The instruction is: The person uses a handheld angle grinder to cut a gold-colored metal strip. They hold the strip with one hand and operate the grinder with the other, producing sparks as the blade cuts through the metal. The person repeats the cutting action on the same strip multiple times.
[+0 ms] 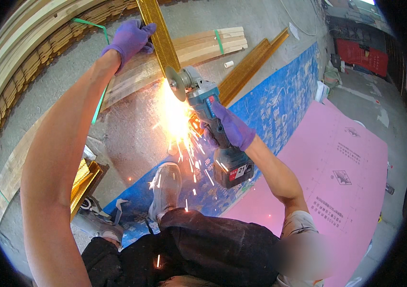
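In a purple glove, my left hand [129, 42] is closed on the left edge of a long gold-patterned metal strip [162, 36]. My right hand [234, 128], also gloved in purple, grips a cordless angle grinder [203, 95] by its body, with the dark battery pack [233, 167] below. The grinder's cutting disc [178, 84] meets the strip's near end. A bright burst of sparks [177, 117] sprays down toward my shoe and hides part of the floor behind it.
Pale wooden boards [229, 40] with green straps lie beyond the strip. More gold profiles [246, 67] rest at the right, and short gold pieces [83, 179] at the left. A blue printed sheet [280, 91] and pink sheet [330, 158] cover the floor. My shoe [166, 186] stands beneath the sparks.
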`<state>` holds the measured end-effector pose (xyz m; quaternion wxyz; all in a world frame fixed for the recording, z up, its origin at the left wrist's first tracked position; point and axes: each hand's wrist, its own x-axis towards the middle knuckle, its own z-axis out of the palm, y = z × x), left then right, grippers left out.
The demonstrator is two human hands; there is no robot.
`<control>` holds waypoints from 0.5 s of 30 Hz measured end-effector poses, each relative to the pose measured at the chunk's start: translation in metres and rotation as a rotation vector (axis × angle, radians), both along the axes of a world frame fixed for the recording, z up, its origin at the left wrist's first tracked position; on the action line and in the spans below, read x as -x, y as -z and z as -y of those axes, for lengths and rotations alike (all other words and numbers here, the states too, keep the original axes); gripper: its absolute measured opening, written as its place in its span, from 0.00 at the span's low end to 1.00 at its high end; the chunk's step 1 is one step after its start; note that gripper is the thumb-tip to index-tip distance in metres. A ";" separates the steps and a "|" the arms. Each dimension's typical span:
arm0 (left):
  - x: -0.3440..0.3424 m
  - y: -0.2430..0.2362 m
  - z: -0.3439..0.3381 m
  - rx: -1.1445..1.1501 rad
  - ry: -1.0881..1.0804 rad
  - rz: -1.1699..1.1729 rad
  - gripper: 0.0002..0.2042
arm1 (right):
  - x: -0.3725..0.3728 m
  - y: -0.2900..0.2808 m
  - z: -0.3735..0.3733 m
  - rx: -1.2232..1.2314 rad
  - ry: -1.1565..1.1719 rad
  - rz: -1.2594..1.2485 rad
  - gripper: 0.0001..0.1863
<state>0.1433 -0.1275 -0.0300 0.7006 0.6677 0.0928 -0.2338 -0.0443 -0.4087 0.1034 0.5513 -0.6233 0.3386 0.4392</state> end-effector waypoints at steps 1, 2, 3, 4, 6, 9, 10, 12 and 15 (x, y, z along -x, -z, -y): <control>0.001 -0.001 0.001 0.007 -0.010 -0.006 0.15 | 0.000 0.000 0.000 -0.009 0.002 -0.002 0.41; 0.001 -0.002 0.002 0.014 -0.020 -0.012 0.15 | -0.001 0.000 0.001 -0.037 -0.015 0.002 0.40; 0.001 -0.003 0.002 0.021 -0.030 -0.018 0.15 | -0.002 -0.002 0.004 -0.065 -0.032 0.007 0.40; 0.001 -0.001 0.001 0.008 -0.021 -0.015 0.15 | -0.004 -0.002 0.004 -0.098 -0.053 0.010 0.40; -0.001 0.002 -0.003 -0.019 -0.002 -0.010 0.15 | -0.008 -0.001 -0.001 -0.079 -0.020 -0.011 0.39; -0.002 0.002 0.001 -0.022 -0.011 -0.013 0.15 | -0.009 -0.007 -0.008 -0.024 -0.021 0.059 0.38; -0.001 0.001 0.001 -0.015 -0.021 -0.020 0.15 | -0.010 -0.008 -0.010 -0.007 -0.036 0.095 0.38; 0.001 0.000 0.001 -0.002 -0.041 -0.035 0.15 | -0.011 -0.008 -0.014 -0.048 0.035 0.062 0.36; 0.001 -0.003 0.002 0.011 -0.018 -0.030 0.15 | -0.009 -0.003 -0.005 -0.096 0.046 0.038 0.35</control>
